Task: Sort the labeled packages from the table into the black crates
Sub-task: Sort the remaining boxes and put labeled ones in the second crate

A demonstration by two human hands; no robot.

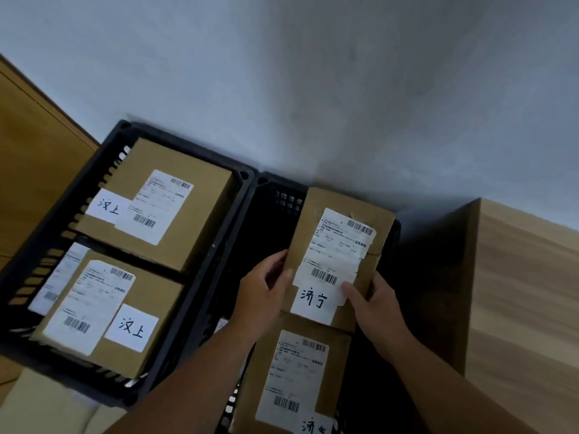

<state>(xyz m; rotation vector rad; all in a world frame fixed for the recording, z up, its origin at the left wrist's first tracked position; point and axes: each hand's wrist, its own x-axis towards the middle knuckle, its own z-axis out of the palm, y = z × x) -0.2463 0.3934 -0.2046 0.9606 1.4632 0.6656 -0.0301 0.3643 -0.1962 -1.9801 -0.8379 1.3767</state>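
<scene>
One package (pixel 316 220) between left hand (pixel 266 289), right hand (pixel 372 305); nearer label (pixel 313 426) cropped.

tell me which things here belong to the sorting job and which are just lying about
In the job:
held package, gripped by left hand and right hand
right crate
lower package in it
left crate
far 汶上 package
near 汶上 package

Just lying about:
wooden surface at right
wooden board at left
grey floor
</scene>
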